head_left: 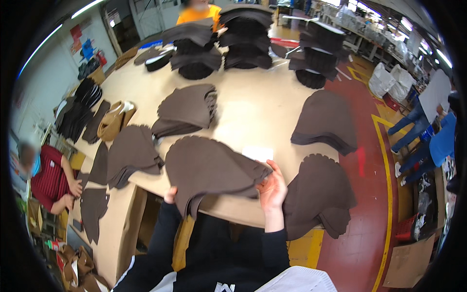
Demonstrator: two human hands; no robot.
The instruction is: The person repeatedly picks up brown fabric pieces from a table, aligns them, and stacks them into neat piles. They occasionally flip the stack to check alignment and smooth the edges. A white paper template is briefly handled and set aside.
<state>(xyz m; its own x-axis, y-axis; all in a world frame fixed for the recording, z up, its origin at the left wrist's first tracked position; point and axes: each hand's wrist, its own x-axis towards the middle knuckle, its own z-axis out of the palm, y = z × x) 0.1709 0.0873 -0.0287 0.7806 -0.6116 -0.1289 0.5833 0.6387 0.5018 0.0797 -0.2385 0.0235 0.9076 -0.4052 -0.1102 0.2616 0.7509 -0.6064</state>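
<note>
Between my hands is a stack of dark brown cut fabric pieces (206, 168) with scalloped edges, held over the table's near edge. My left hand (170, 195) grips its lower left corner; most of those fingers are hidden beneath. At the stack's right end, my right hand (272, 189) is closed on the narrow tip, thumb and fingers around the layers. Close by on the right lies another brown stack (318, 194), partly over the table edge. To the left rests a similar stack (134, 153).
More brown stacks lie farther back (187, 107) and at the right edge (326, 119) of the table (243, 97). Tall dark piles (245, 36) stand along the far side. A co-worker in a red top (51, 173) leans at the left; people in blue stand beyond the red floor (374, 194).
</note>
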